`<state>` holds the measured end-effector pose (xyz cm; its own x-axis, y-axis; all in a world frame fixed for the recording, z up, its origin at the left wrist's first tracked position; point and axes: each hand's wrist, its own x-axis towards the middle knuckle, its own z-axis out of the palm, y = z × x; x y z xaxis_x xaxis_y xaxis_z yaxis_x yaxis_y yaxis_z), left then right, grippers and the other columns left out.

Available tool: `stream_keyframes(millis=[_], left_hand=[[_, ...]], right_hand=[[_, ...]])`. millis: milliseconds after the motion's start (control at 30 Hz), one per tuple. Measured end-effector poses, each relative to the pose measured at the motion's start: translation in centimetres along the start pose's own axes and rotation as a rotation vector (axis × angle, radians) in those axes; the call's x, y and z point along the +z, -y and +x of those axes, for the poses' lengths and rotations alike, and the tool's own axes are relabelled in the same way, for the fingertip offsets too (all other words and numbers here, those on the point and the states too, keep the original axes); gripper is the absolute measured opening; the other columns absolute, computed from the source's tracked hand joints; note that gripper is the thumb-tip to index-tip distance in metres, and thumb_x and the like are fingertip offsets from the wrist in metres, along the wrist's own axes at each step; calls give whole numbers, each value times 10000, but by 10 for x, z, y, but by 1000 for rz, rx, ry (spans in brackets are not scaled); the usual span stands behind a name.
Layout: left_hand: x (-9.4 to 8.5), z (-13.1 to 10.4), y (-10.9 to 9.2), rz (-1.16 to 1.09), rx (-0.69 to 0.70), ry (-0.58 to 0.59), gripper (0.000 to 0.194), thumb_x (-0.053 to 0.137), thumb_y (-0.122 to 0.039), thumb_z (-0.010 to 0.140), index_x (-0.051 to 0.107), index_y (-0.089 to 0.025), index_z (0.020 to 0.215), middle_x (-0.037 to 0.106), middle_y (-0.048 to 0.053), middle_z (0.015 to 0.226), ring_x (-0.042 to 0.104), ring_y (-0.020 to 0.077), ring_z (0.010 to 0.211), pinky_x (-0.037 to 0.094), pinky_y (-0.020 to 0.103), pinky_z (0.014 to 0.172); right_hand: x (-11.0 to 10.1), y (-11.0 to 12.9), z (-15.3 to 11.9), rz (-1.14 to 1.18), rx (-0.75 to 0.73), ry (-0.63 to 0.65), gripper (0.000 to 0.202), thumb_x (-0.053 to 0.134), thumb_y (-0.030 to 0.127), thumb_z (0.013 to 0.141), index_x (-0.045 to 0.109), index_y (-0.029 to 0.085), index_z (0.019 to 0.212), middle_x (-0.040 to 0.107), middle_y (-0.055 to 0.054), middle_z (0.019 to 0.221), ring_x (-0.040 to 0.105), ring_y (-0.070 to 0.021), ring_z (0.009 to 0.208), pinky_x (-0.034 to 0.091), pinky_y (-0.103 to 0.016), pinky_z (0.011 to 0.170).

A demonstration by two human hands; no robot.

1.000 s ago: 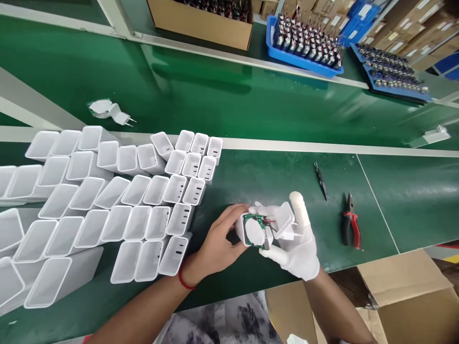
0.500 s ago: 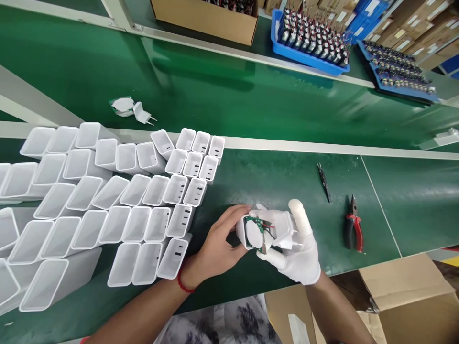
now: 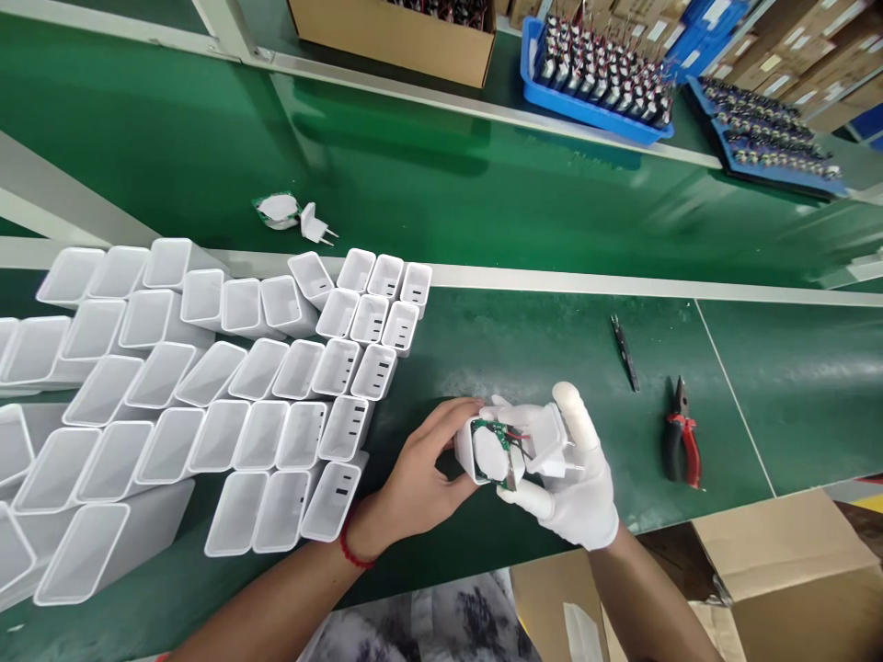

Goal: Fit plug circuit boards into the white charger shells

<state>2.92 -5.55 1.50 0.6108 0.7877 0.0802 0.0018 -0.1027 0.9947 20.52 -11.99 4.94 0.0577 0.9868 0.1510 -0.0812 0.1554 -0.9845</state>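
My bare left hand (image 3: 422, 471) is closed around a white plastic charger housing (image 3: 465, 449), its open end facing right. In my white-gloved right hand (image 3: 586, 496) is a green circuit board (image 3: 491, 455) with a white pad on top; thumb and fingers grip its right end. The board's left part lies at the mouth of the housing, and how deep it sits cannot be told. Red and black wires run from it to a white plug cap (image 3: 547, 439) with two pins, which rests against the gloved fingers.
Rows of open white housings (image 3: 227, 432) stand on the left. Right lie black tweezers (image 3: 624, 352) and red-handled pliers (image 3: 682, 434). Behind, a green belt carries another board (image 3: 277, 211) with plug (image 3: 315, 223). A blue tray (image 3: 593, 115) of components and a cardboard box (image 3: 393, 41) occupy the shelf.
The loose board and plug on the green belt have shifted right. Both my hands stay almost in place, with the board and housing barely moved.
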Motion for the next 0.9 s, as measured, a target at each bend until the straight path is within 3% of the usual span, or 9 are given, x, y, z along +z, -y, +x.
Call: stream_keyframes(millis=[267, 333, 400, 500, 600, 700, 767, 833, 900], left_hand=[[0, 0, 0, 30, 17, -16, 612, 631, -45, 776, 500, -275, 1328, 529, 93, 1338, 552, 245, 1228, 538, 349, 979], [1, 0, 1, 6, 14, -42, 584, 644, -67, 782, 501, -266, 1312, 514, 106, 1342, 547, 253, 1234, 559, 337, 938], [2, 1, 3, -9, 23, -99, 552, 661, -92, 784, 499, -255, 1286, 498, 117, 1341, 536, 260, 1250, 564, 340, 929], [8, 1, 8, 33, 80, -180, 542, 662, -94, 782, 480, -253, 1267, 495, 114, 1329, 520, 260, 1264, 515, 408, 1018], [14, 1, 14, 72, 117, -208, 586, 642, -70, 775, 446, -254, 1295, 491, 120, 1340, 504, 267, 1281, 463, 465, 1079], [15, -1, 15, 117, 153, -197, 614, 620, -53, 777, 430, -256, 1325, 467, 129, 1377, 485, 275, 1308, 455, 470, 1084], [11, -3, 11, 123, 142, -138, 649, 628, -62, 775, 422, -254, 1359, 430, 139, 1424, 463, 288, 1331, 437, 473, 1097], [5, -5, 5, 61, 87, -66, 628, 625, -112, 807, 434, -250, 1389, 389, 142, 1476, 433, 304, 1357, 425, 469, 1103], [-2, -4, -3, -38, 9, -26, 530, 585, -195, 881, 473, -255, 1396, 440, 128, 1454, 482, 292, 1311, 459, 438, 1066]], right_hand=[[-2, 1, 2, -327, -87, 136, 985, 710, 127, 843, 82, 438, 1535, 564, -53, 1404, 454, -243, 1376, 305, -584, 1159], [-2, 3, 0, -329, -18, 132, 1073, 774, 233, 806, 17, 422, 1541, 453, -82, 1499, 373, -276, 1426, 297, -593, 1155], [2, 3, -3, -243, 121, 37, 1105, 794, 389, 779, 3, 380, 1551, 369, -119, 1545, 359, -311, 1429, 326, -588, 1138], [12, 2, -5, -104, 354, -37, 847, 686, 500, 849, 236, 293, 1536, 443, -139, 1487, 453, -315, 1362, 348, -552, 1137], [25, 0, -1, -8, 451, 43, 614, 621, 512, 888, 472, 266, 1431, 533, -99, 1417, 457, -297, 1359, 325, -511, 1164], [32, -4, 3, 95, 447, -10, 643, 677, 517, 845, 495, 281, 1414, 549, -72, 1405, 479, -276, 1341, 364, -482, 1150], [30, -8, 3, 108, 457, -70, 665, 738, 492, 800, 519, 275, 1389, 590, -74, 1354, 572, -264, 1235, 432, -465, 1101], [25, -11, 1, 95, 468, -98, 630, 757, 478, 784, 566, 245, 1338, 684, -85, 1178, 664, -239, 1022, 518, -437, 1000], [19, -10, 1, 95, 483, -68, 615, 747, 499, 786, 588, 210, 1305, 719, -79, 954, 664, -215, 819, 567, -403, 865]])
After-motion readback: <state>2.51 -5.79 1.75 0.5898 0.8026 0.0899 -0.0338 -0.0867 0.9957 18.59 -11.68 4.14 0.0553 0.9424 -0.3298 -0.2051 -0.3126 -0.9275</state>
